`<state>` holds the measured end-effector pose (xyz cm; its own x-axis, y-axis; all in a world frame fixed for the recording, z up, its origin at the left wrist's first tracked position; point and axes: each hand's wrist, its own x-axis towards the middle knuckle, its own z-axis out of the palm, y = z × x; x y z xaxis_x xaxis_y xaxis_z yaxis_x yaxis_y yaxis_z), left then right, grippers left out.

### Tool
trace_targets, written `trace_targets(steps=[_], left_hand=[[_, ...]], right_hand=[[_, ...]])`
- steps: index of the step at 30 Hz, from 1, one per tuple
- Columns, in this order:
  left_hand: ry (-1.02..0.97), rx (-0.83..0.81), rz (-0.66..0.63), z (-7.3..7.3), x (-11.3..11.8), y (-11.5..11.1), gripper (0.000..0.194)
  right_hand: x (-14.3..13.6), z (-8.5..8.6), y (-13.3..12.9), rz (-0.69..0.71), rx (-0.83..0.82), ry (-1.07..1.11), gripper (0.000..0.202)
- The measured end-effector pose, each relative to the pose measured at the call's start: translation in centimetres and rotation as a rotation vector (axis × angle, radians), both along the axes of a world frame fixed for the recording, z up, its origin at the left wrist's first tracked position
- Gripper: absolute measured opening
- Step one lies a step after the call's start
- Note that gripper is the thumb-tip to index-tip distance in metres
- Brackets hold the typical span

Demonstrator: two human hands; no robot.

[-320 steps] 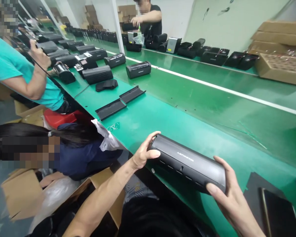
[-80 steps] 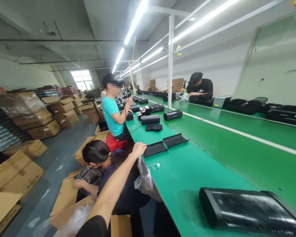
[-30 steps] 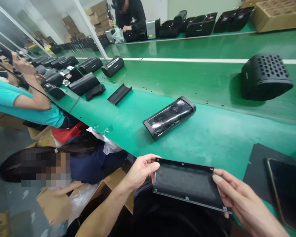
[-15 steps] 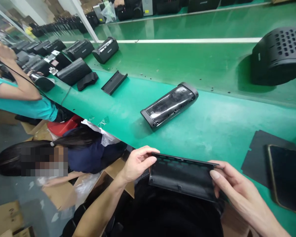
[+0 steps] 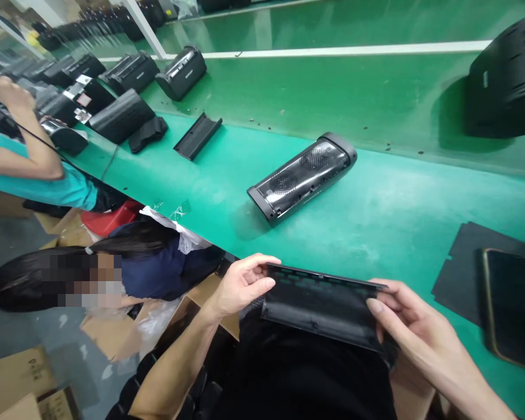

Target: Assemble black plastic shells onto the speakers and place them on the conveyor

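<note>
From where I'm standing, the left hand (image 5: 240,286) and right hand (image 5: 413,324) each pinch one end of a curved black panel (image 5: 321,303), held up at the near edge of the green table (image 5: 376,227). Just beyond it, a black speaker body (image 5: 301,178) with two perforated round patches lies on the tabletop.

Both hands (image 5: 317,300) hold a black panel (image 5: 319,306) by its ends.
</note>
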<state>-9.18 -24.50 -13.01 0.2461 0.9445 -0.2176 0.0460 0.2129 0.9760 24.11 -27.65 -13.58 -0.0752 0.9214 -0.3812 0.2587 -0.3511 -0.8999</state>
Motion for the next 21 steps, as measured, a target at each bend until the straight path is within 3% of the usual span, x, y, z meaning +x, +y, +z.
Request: trace_targets(steps=[21], left_hand=[[0.034, -0.048, -0.018, -0.30, -0.33, 0.63, 0.038]], right_hand=[[0.00, 0.13, -0.01, 0.045, -0.058, 0.139, 0.035]])
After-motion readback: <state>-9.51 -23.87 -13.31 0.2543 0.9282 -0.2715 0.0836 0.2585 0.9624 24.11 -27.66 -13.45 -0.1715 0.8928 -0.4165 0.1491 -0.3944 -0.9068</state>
